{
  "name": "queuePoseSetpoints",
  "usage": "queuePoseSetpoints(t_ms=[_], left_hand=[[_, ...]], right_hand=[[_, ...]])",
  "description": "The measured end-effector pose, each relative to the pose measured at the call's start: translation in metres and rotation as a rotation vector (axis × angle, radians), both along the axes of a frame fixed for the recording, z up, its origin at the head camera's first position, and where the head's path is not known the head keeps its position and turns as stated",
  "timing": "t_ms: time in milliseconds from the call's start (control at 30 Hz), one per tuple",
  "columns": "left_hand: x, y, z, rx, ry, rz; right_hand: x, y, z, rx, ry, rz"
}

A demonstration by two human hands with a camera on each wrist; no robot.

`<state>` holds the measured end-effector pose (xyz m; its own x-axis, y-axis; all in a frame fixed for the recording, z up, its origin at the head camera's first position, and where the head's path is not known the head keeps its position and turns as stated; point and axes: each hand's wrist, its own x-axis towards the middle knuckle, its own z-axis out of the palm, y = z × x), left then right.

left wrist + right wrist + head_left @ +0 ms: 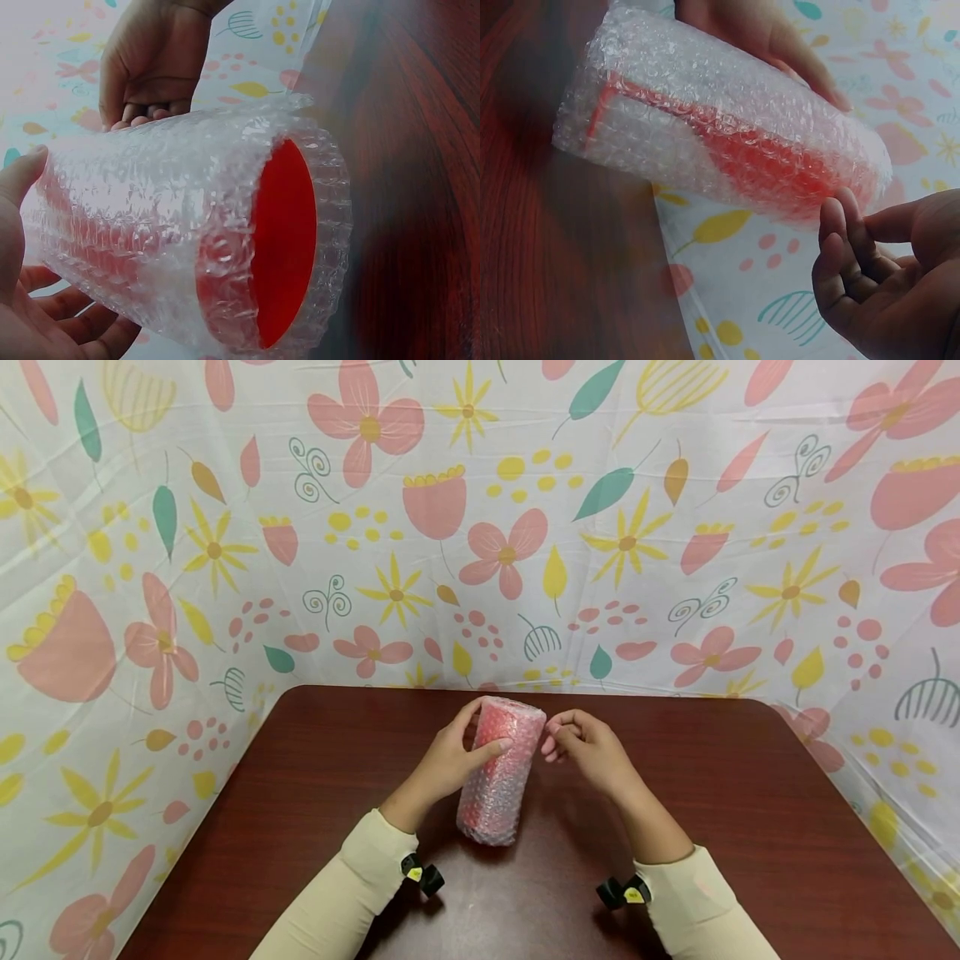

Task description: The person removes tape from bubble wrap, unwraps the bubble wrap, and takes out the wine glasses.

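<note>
A red item in clear bubble wrap forms a tilted cylinder above the table. My left hand grips its left side, thumb across the front and fingers around the back. In the left wrist view, a round red end shows inside the wrap's lower rim. Beside the upper right edge is my right hand, fingers loosely bent and thumb near the fingertips. Nothing is visibly held in it; whether its fingertips touch the wrap is unclear.
The dark reddish-brown table lies beneath both hands. A white cloth printed with pink, yellow and green flowers and leaves hangs behind it and along both sides. Small black devices are on both wrists.
</note>
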<state>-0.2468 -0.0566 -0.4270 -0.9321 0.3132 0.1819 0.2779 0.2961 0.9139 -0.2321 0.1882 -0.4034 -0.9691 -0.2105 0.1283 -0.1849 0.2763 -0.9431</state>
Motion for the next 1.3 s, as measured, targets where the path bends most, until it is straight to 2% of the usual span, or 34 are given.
queuePoseSetpoints(t_ms=[300,500,867,1067,1300], left_hand=[[-0.0023,-0.0007,-0.0013,0.011,-0.003,-0.008],[-0.0024,-0.001,-0.0029,0.0,0.0,-0.007],[-0.0007,-0.0008,-0.0013,-0.021,0.018,-0.003],[-0.0016,-0.0014,-0.001,-0.007,0.015,-0.02],[0.0002,-0.0011,-0.0003,-0.031,0.022,-0.028]], right_hand=[[0.0016,0.0012,0.0052,-0.029,-0.097,0.037],[0.0017,0.0027,0.0057,-0.072,-0.118,0.066],[0.0043,0.0027,0.0059,-0.108,-0.079,0.121],[0.0035,0.0042,0.0059,-0.113,-0.059,0.119],[0.0018,0.005,0.0036,-0.032,-0.024,0.132]])
